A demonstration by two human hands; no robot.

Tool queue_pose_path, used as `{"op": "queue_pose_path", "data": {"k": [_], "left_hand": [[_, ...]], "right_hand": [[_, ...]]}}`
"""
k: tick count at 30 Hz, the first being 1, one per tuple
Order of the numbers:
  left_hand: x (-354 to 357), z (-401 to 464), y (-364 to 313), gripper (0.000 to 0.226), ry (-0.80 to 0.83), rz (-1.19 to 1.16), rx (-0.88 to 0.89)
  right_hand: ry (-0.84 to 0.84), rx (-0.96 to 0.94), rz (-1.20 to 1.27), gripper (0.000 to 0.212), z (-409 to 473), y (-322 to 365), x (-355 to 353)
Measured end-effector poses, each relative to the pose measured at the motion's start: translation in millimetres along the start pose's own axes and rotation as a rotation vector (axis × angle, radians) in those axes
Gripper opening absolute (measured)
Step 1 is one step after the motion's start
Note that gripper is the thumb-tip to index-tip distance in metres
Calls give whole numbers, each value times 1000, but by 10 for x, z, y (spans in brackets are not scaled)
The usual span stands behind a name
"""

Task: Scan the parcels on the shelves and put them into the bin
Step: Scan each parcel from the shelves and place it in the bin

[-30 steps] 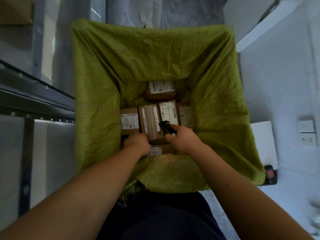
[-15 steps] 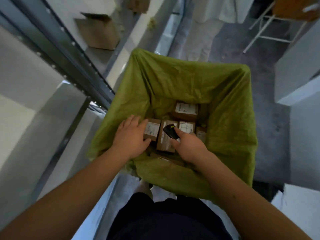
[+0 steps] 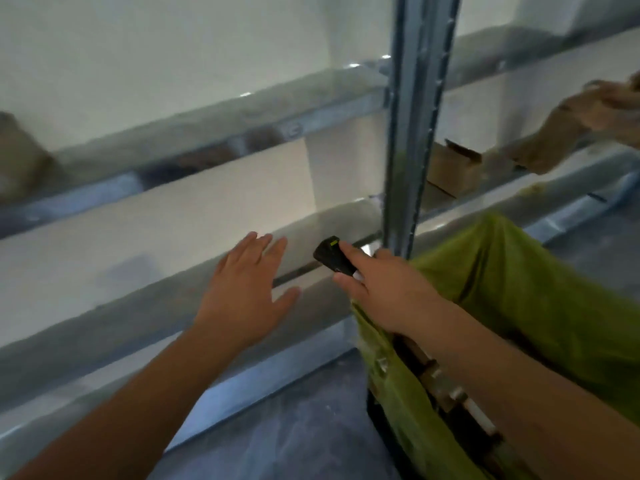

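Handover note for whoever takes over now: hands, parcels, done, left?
Left hand: open, fingers spread, holds nothing, out toward the shelf.
Right hand: grips the scanner, forefinger along its top.
Bin: green-lined, at the right, beside the shelf post; its inside is out of view.
Parcels: an open brown box on the shelf right of the post; blurred brown shapes at the far right and far left cannot be identified.
Done: cannot be judged from this view.
Left: pick the next parcel, scan it, bin it.
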State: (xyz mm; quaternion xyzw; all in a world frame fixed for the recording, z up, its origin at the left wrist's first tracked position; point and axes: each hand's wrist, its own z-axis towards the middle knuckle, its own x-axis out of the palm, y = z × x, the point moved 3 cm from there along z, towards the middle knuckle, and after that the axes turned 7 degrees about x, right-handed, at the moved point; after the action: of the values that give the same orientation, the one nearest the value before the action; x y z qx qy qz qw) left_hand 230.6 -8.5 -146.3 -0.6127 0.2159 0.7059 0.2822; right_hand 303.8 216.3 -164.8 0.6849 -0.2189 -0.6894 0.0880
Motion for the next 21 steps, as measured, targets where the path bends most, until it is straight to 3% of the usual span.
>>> {"op": "queue_pose_path", "data": {"k": [5,12,21], "left_hand": [[-561,-663,803,88,-112,69,-207],[-1265,-1538,1716,85,-238,111,-375],[-1880,-2129,2648,84,-336,143,-377]], "right_hand": [[0,-276,-68,68,323,1150,-96],[-42,-505,-83,70,421,2624,-78],[-74,-617,-48,56,376,3991,-78]]}}
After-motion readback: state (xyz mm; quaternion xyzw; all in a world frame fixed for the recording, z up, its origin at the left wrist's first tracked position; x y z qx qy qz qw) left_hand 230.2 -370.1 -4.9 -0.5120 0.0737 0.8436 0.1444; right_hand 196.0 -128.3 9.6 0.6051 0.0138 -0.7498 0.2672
